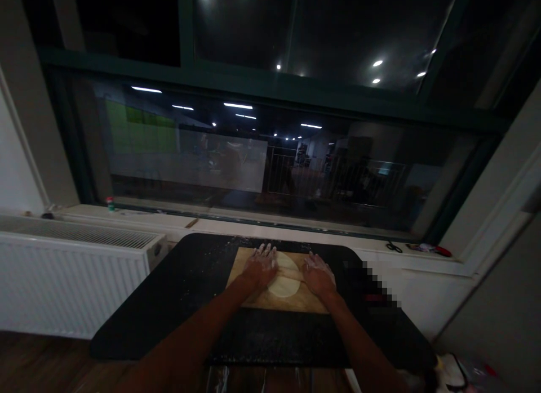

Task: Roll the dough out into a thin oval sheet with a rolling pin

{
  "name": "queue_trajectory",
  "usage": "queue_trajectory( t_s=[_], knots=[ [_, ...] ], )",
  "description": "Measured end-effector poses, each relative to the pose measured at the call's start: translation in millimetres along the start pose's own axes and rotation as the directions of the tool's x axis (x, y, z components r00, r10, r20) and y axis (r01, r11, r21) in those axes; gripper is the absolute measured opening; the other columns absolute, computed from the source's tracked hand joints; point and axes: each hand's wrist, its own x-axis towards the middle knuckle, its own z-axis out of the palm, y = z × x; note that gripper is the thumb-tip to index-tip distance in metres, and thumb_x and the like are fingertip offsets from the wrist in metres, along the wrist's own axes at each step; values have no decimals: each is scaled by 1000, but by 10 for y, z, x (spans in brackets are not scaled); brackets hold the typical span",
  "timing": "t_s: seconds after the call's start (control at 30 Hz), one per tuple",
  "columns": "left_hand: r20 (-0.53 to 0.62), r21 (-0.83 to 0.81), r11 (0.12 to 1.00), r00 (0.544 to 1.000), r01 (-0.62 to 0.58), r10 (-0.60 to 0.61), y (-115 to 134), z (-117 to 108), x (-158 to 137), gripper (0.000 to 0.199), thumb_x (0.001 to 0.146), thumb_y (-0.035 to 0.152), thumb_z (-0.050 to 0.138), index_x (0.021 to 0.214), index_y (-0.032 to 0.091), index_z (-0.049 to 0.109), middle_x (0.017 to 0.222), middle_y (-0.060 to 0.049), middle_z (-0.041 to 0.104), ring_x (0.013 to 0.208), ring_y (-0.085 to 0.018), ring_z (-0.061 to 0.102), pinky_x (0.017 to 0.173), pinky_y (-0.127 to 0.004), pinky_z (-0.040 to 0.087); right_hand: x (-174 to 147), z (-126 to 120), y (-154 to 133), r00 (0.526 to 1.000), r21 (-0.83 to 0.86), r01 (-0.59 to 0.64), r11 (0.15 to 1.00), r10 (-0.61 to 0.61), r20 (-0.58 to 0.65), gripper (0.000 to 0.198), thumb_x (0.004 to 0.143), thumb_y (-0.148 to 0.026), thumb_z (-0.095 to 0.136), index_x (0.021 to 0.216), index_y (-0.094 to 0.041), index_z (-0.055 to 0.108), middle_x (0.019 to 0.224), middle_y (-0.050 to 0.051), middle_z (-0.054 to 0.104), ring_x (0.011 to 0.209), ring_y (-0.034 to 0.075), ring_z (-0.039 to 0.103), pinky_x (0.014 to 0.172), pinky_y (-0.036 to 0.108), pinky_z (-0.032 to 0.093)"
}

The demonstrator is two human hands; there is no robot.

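A round, flat sheet of pale dough [284, 287] lies on a wooden board [262, 300]. Across the dough runs a thin wooden rolling pin [289, 273], seen only between my hands. My left hand [261, 266] lies over the pin's left end, its floured fingers stretched forward and slightly apart. Over the right end rests my right hand [318, 272], also dusted with flour, with fingers extended rather than wrapped. Both palms hide the pin's ends. The board sits on a black table [169, 303] with flour specks scattered on it.
A white radiator [71, 286] stands left of the table. On the windowsill are a small green-and-red container [110, 204] at left, and scissors [393, 247] and a red item [442, 251] at right. A bag-like object [452, 373] lies at lower right.
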Motion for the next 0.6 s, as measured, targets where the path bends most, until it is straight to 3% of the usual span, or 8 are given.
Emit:
queue_trajectory(
  t_s=[0.07, 0.2, 0.33, 0.47, 0.6],
  knots=[
    [-6, -16, 998, 999, -53, 53, 39, -29, -212, 48, 103, 22, 45, 149, 15, 60, 158, -15, 58, 149, -33, 51, 125, -56, 39, -221, 68, -19, 999, 4, -8, 1000, 8, -38, 58, 106, -29, 25, 148, -13, 62, 164, 15, 51, 157, 30, 41, 128, 51, 34],
    [-56, -65, 996, 997, -60, 57, 124, -148, -640, 50, 107, 22, 36, 152, 18, 57, 158, -11, 59, 147, -30, 54, 128, -57, 37, -673, 211, -84, 977, 49, 32, 998, -21, -212, 61, 108, -33, 21, 146, -15, 65, 157, 14, 60, 151, 27, 51, 129, 45, 38],
    [-67, -113, 991, 996, -70, 62, 166, -260, -939, 53, 108, 24, 34, 158, 20, 50, 162, -7, 55, 151, -28, 49, 129, -56, 34, -959, 343, -133, 963, 89, 84, 992, -58, -262, 61, 107, -34, 21, 146, -19, 66, 154, 10, 63, 148, 27, 54, 127, 47, 43],
    [-42, -122, 990, 997, -75, 71, 173, -291, -1042, 55, 108, 26, 34, 163, 20, 43, 167, -7, 48, 155, -27, 43, 131, -54, 32, -952, 322, -111, 969, 113, 103, 988, -74, -237, 60, 108, -36, 20, 148, -24, 64, 157, 6, 60, 149, 26, 53, 129, 49, 41],
    [-38, -97, 994, 998, -44, 40, 174, -235, -861, 53, 110, 29, 33, 160, 19, 47, 166, -9, 49, 154, -27, 45, 131, -55, 31, -573, 118, -45, 986, 37, 159, 987, -157, -49, 61, 107, -29, 20, 151, -15, 60, 159, 12, 58, 152, 27, 49, 130, 47, 36]
  ],
)
